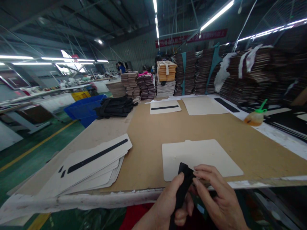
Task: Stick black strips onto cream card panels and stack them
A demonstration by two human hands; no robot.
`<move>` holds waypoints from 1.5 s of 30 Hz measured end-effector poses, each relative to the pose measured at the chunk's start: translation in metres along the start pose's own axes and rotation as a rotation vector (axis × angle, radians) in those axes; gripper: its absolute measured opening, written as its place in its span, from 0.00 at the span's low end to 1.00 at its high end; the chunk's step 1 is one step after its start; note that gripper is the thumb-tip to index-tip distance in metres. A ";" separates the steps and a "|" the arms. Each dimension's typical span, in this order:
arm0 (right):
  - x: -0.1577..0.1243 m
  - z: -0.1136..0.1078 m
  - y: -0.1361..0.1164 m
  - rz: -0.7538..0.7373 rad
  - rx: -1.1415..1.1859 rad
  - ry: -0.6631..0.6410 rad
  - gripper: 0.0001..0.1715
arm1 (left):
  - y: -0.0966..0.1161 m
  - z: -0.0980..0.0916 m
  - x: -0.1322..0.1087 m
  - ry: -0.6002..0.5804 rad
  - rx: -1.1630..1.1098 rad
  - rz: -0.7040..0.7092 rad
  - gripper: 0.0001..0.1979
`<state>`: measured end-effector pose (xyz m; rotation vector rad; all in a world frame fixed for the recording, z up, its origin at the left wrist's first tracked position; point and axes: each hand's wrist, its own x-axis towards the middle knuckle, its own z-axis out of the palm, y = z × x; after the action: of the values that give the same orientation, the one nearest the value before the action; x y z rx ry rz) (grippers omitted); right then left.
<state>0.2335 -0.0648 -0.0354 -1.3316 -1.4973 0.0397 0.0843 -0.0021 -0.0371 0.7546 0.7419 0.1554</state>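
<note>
My left hand (172, 198) is closed around a bundle of black strips (180, 193), held upright at the near edge of the table. The fingertips of my right hand (213, 191) pinch the top right corner of that bundle. Just beyond my hands, a cream panel (192, 155) with rounded corners lies flat. To the left is a fanned stack of cream panels (96, 166); the top one bears a long black strip and two short black pieces.
Farther back lie a cream panel with a black strip (165, 110), a larger panel (203, 105) and a black strip (226, 104). A bottle with a green nozzle (255, 117) stands right. Black material (116, 107) and a blue bin (83, 108) are left. Tall stacks (187, 73) line the back.
</note>
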 end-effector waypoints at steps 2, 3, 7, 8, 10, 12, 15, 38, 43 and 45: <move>-0.001 -0.001 0.000 0.016 0.015 0.009 0.08 | 0.000 0.001 0.000 0.025 -0.028 0.025 0.35; -0.001 -0.001 0.000 0.024 0.035 0.010 0.06 | -0.001 0.001 0.000 0.040 -0.030 0.034 0.35; 0.003 -0.007 -0.003 0.151 0.198 -0.151 0.02 | 0.002 0.002 -0.005 0.027 0.029 0.043 0.39; 0.005 -0.010 -0.003 0.197 0.247 -0.244 0.03 | 0.005 0.002 -0.007 0.003 0.058 0.066 0.37; 0.010 -0.019 0.000 0.291 0.314 -0.390 0.09 | 0.014 0.001 -0.015 -0.027 0.138 0.125 0.28; 0.013 -0.032 0.007 0.391 0.312 -0.405 0.15 | 0.025 -0.001 -0.026 -0.007 0.246 0.145 0.23; 0.018 -0.056 0.027 0.566 0.245 -0.270 0.18 | 0.043 -0.010 -0.045 0.114 0.446 0.114 0.19; 0.056 -0.071 0.122 0.734 -0.143 -0.168 0.18 | 0.091 -0.045 0.007 0.666 1.071 0.306 0.10; 0.056 -0.070 0.127 0.762 -0.180 -0.177 0.20 | 0.095 -0.039 0.009 0.671 1.006 0.283 0.13; 0.057 -0.070 0.127 0.772 -0.186 -0.184 0.20 | 0.094 -0.040 0.010 0.665 0.979 0.272 0.14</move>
<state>0.3814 -0.0172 -0.0482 -2.0359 -1.0651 0.5375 0.0773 0.0934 0.0003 1.7867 1.3707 0.3019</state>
